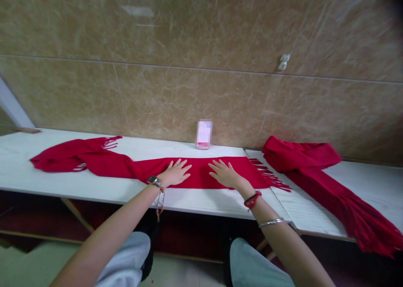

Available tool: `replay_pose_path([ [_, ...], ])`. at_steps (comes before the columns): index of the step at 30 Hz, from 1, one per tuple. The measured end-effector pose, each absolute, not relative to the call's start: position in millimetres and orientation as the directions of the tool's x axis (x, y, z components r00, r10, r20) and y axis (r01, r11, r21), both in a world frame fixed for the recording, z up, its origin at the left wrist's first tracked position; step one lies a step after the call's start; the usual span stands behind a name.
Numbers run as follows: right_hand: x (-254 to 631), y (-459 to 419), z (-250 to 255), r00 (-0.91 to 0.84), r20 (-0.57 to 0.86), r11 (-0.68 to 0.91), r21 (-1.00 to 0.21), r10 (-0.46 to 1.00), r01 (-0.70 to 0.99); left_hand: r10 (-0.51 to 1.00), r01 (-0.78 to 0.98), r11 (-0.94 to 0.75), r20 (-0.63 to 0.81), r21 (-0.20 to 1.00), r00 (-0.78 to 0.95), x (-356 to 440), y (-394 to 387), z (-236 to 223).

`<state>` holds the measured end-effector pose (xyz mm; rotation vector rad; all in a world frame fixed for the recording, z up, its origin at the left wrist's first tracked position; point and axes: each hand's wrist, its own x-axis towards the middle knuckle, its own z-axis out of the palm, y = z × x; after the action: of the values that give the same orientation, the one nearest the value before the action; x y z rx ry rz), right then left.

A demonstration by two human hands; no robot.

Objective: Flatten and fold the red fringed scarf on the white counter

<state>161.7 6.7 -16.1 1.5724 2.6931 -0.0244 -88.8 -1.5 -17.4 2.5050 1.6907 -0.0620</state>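
A red scarf (pixel 200 173) with fringed ends lies along the white table. Its right part is spread flat, while the left part is bunched and twisted. My left hand (pixel 176 172) rests palm down on the flat part, fingers spread. On the same stretch, closer to the fringe at the right, my right hand (pixel 225 173) also lies flat with its fingers apart. Bare red cloth shows between the two hands. Neither hand grips the cloth.
A second red scarf (pixel 315 182) lies loosely folded at the right, its fringe hanging over the front edge. Against the tan tiled wall (pixel 157 98) stands a blurred-out upright phone-like rectangle (pixel 204 134). The white table (pixel 201 201) is narrow, with a seam right of centre.
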Motion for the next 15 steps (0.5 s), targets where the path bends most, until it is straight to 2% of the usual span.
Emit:
replay_pose_path([
  [4, 121.1, 17.4, -12.1, -0.514, 0.084, 0.520, -0.074, 0.854, 0.851, 0.924, 0.922, -0.383, 0.028, 0.051, 0.382, -64.5, 16.2, -18.5],
  [8, 100.7, 31.9, -27.0, -0.478, -0.017, 0.472, -0.127, 0.878, 0.872, 0.956, 0.953, -0.290, -0.019, 0.086, 0.292, -59.6, 31.2, -32.4],
  [12, 124.4, 45.5, -37.9, -0.429, -0.065, 0.424, -0.077, 0.901, 0.903, 0.961, 0.958, -0.278, 0.034, 0.067, 0.276, -64.2, 33.9, -40.1],
  [15, 160.4, 53.6, -39.8, -0.343, -0.022, 0.344, 0.003, 0.939, 0.939, 0.963, 0.961, -0.268, 0.048, 0.068, 0.265, -65.2, 32.6, -39.2],
])
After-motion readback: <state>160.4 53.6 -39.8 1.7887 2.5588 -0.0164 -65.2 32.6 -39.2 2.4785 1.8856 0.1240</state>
